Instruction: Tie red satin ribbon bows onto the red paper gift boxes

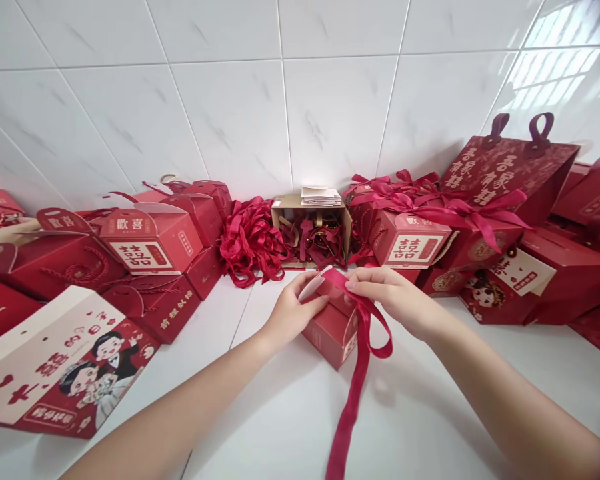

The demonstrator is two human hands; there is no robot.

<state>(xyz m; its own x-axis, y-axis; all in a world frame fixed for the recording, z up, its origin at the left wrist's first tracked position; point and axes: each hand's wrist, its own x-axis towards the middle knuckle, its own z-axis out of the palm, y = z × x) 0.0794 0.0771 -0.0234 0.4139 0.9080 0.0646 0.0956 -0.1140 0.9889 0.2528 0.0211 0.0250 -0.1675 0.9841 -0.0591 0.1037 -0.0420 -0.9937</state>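
Observation:
A small red gift box [327,337] sits on the white table between my hands. My left hand [296,308] is closed around the upper left of this box, thumb lying on its top by a pale flap. Dark pink ribbon [357,383] runs over the box top, makes a loop at the right and trails down toward the table's near side. My right hand [387,288] pinches the ribbon just above the box's right side. The far side of the box and some of my left fingertips are hidden.
Behind the box lie a heap of ribbon [254,240] and an open cardboard box [276,217] of dark red straps. Red gift boxes [155,233] are stacked left, beside a couple-printed box [70,373]. Bow-tied boxes [480,230] and a large handled bag [517,167] stand right, against the tiled wall.

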